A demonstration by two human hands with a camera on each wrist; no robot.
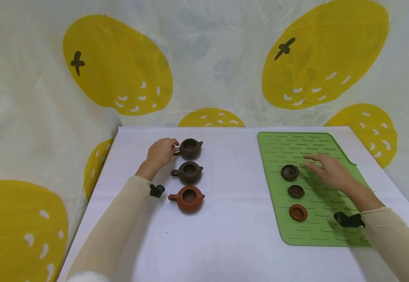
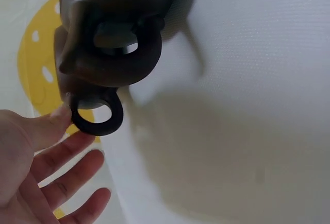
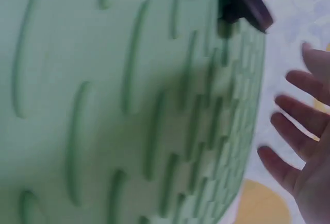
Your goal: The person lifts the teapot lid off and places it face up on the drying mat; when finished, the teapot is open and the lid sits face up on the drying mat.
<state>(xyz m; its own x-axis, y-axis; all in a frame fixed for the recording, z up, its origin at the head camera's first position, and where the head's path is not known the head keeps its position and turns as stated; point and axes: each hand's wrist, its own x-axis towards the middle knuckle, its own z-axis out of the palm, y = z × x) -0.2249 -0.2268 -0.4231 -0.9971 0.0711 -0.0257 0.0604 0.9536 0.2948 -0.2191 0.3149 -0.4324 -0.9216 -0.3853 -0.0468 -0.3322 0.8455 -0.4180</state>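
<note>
At the back left, my left hand point(image 1: 162, 151) reaches the handle of a dark brown lidless teapot point(image 1: 190, 146). In the left wrist view the thumb tip is right at the ring-shaped handle point(image 2: 117, 121) and the other fingers are spread. Nearer stand a second dark brown teapot point(image 1: 189, 173) and a reddish-brown one point(image 1: 189, 199), both without lids, spouts to the right. My right hand point(image 1: 328, 170) hovers over a green mat point(image 1: 278, 147) with fingers extended, holding nothing. Left of it lie a large dark lid point(image 1: 290, 172), a smaller dark lid point(image 1: 296, 191) and a reddish-brown lid point(image 1: 298, 212).
A white cloth point(image 1: 232, 227) covers the table, its back edge close to a curtain point(image 1: 218, 58) printed with yellow fruit. The mat takes up the table's right side. Black wrist mounts point(image 1: 157, 190) stick out from both sleeves.
</note>
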